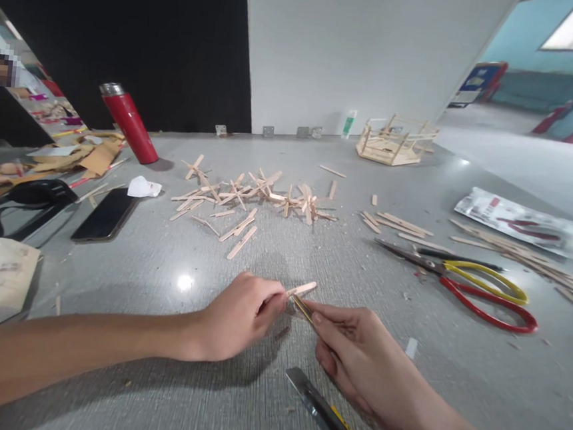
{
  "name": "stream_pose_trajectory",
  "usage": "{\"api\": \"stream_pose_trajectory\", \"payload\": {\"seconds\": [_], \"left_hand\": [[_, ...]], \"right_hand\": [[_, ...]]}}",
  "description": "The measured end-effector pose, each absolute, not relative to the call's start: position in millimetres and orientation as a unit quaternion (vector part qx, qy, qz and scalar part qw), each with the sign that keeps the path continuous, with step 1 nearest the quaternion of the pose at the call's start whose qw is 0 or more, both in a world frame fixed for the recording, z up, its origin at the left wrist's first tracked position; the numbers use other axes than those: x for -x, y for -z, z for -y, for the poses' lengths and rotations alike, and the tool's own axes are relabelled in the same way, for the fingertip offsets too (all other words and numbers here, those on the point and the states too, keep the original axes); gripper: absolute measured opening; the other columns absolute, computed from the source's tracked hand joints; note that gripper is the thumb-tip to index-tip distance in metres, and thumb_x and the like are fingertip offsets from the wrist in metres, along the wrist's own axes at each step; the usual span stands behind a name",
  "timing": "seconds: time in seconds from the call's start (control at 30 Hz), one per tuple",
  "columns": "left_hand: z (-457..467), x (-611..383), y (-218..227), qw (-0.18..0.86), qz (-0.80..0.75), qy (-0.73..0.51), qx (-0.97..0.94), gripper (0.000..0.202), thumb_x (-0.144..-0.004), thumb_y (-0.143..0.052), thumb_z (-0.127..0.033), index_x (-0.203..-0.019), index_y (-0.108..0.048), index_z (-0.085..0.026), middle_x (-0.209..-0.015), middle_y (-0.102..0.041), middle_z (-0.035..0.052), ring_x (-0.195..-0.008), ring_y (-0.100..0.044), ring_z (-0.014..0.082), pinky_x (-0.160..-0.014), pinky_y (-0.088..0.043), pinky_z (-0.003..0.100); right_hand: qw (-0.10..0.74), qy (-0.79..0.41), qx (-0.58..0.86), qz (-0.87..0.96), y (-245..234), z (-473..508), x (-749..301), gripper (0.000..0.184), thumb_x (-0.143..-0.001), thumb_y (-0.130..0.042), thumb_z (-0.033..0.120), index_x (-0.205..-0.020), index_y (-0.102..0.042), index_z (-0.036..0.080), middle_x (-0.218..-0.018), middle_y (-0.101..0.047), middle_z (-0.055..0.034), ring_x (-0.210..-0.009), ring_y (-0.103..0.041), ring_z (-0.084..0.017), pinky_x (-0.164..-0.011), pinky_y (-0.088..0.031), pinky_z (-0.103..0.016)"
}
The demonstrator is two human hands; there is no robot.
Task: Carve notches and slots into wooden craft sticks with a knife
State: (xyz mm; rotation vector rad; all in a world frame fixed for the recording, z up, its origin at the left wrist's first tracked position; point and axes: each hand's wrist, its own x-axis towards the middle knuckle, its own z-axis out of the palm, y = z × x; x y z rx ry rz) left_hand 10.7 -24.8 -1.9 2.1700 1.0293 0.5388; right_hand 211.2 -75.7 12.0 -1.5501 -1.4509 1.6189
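Observation:
My left hand pinches a small wooden craft stick just above the grey table. My right hand grips a thin yellow-and-black blade or tool whose tip meets the stick's near end. A yellow-and-black utility knife lies on the table under my right wrist. Beyond the hands sits a heap of glued stick crosses and loose sticks.
Red-and-yellow-handled shears lie to the right, with loose sticks and a plastic packet. A stick-built frame stands at the back. A red flask, a phone, a white scrap and cardboard scraps lie left.

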Motion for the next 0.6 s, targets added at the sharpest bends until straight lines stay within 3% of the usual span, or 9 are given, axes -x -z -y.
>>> {"api": "stream_pose_trajectory", "payload": {"seconds": [0.17, 0.33, 0.43, 0.6], "left_hand": [[26, -11, 3, 0.326, -0.394, -0.213, -0.832, 0.041, -0.105, -0.041, -0.031, -0.067, -0.050, -0.017, -0.054, -0.037, -0.0076, -0.051, -0.030, 0.0086, -0.053, -0.023, 0.025], [25, -11, 4, 0.331, -0.389, -0.217, -0.832, 0.042, -0.105, -0.040, -0.031, -0.065, -0.044, -0.018, -0.054, -0.040, -0.0069, -0.049, -0.033, 0.0085, -0.052, -0.023, 0.026], [26, -10, 4, 0.340, -0.386, -0.216, -0.830, 0.043, -0.105, -0.040, -0.032, -0.065, -0.043, -0.018, -0.053, -0.042, -0.0066, -0.048, -0.035, 0.0082, -0.052, -0.023, 0.025], [27, -10, 2, 0.346, -0.385, -0.224, -0.826, 0.043, -0.105, -0.038, -0.034, -0.065, -0.043, -0.019, -0.053, -0.040, -0.0066, -0.048, -0.032, 0.0085, -0.052, -0.023, 0.025]], "right_hand": [[0.253, -0.559, 0.579, 0.537, -13, 76, -208, 0.036, -0.099, -0.047, 0.040, -0.092, -0.072, 0.016, -0.050, -0.043, 0.0065, -0.037, -0.029, -0.004, -0.037, -0.020, -0.019], [0.274, -0.672, 0.546, 0.419, -14, 78, -215, 0.034, -0.099, -0.050, 0.047, -0.099, -0.068, 0.019, -0.063, -0.050, 0.0066, -0.035, -0.022, -0.001, -0.033, -0.013, -0.018], [0.306, -0.734, 0.518, 0.317, -19, 77, -219, 0.025, -0.094, -0.062, 0.041, -0.109, -0.066, 0.022, -0.068, -0.050, 0.0078, -0.039, -0.018, 0.000, -0.034, -0.009, -0.015], [0.318, -0.768, 0.490, 0.263, -22, 75, -223, 0.023, -0.091, -0.064, 0.031, -0.111, -0.066, 0.020, -0.064, -0.045, 0.0091, -0.040, -0.008, -0.001, -0.032, -0.006, -0.015]]}}
